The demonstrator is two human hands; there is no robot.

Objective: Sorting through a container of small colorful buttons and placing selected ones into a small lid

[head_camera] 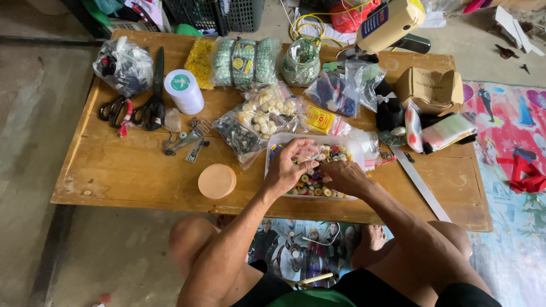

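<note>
Far left of the frame: knotted plastic bag [123,63] on the low wooden table [131,170]; beside it black scissors [152,102] and a white tape roll [183,91]; lower, toward centre, a round peach-coloured lid [216,181]. Centre: left hand [290,170] over a clear plastic tray [277,142] of coloured buttons [314,183], fingers narrowly pinched, grip contents too small to tell; just right, right hand [344,175] dipped into the same tray, fingers curled, closure impossible to tell. Upper right: small cardboard box [430,90]; lower right: metal ruler [420,183].
</note>
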